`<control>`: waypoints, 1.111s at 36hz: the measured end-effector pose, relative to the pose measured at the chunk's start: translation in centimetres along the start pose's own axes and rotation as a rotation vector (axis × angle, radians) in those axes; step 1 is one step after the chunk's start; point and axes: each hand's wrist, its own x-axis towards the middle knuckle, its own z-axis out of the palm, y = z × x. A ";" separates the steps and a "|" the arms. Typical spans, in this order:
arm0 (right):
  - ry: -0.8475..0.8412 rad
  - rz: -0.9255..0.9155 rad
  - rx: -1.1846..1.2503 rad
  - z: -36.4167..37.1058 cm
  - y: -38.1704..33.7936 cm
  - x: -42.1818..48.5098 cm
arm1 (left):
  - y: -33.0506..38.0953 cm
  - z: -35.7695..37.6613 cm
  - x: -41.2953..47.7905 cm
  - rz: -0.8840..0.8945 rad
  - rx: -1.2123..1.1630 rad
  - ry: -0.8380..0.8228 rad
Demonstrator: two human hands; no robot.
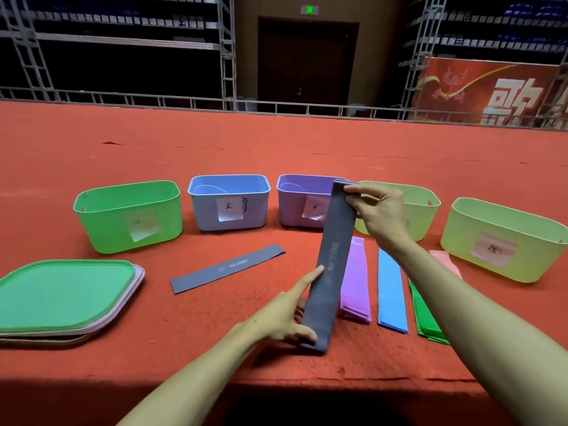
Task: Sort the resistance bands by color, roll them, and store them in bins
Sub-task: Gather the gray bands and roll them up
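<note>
Because the grey band [333,262] looks thin, limp and light, with a slightly tacky rubber face, we judge it will sag or curl wherever it goes slack, so its two ends are the places to hold. It stands slanted at the centre of the frame, lower end down at the red bench [184,333]. Our right grip [378,210] pinches the top end and our left grip [285,318] pinches the bottom. A second grey band [227,269] lies flat centre-left, a purple band [356,281] just beside the held one, and a purple bin [295,207] behind.

Matt grey band [333,241], smooth plastic bins [101,229] (paper labels [230,209]), rough red carpet [276,149].
</note>
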 end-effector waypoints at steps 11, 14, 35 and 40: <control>-0.027 0.084 -0.096 1.4 4.6 -0.8 | -2.5 -0.4 1.9 -0.024 0.496 -0.067; -0.057 0.074 -0.122 1.9 5.2 -1.4 | -3.7 -1.3 2.8 0.003 0.566 -0.076; -0.141 0.150 -0.058 4.0 11.2 -3.6 | -12.1 -12.0 13.4 -0.250 0.590 0.164; -0.155 0.138 -0.039 4.2 11.4 -3.7 | -12.8 -11.5 14.7 -0.275 0.597 0.178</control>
